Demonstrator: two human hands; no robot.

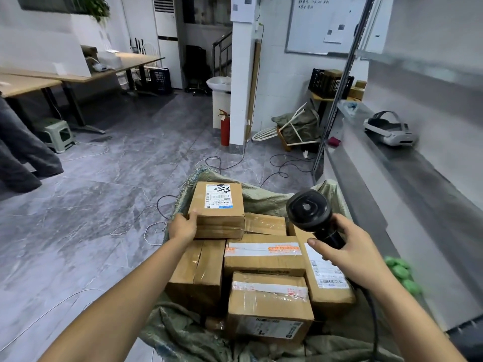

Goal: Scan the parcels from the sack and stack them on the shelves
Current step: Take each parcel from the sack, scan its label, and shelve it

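Left hand [183, 227] has its fingers wrapped round the near-left corner of the small brown cardboard parcel [218, 209], mid-frame on top of the pile in the green woven sack [264, 198]. Right hand [350, 253] grips the black handheld scanner [312, 215]. I'd tilt the white label [219, 195] toward the scanner head before pulling the trigger.

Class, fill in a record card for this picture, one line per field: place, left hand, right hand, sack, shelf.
place: indoors, with desks and a whiteboard
left hand: grips the side of the top labelled box
right hand: holds a black scanner above the boxes
sack: green, open, holding several taped cardboard boxes
shelf: right of the sack; a white headset lies on it
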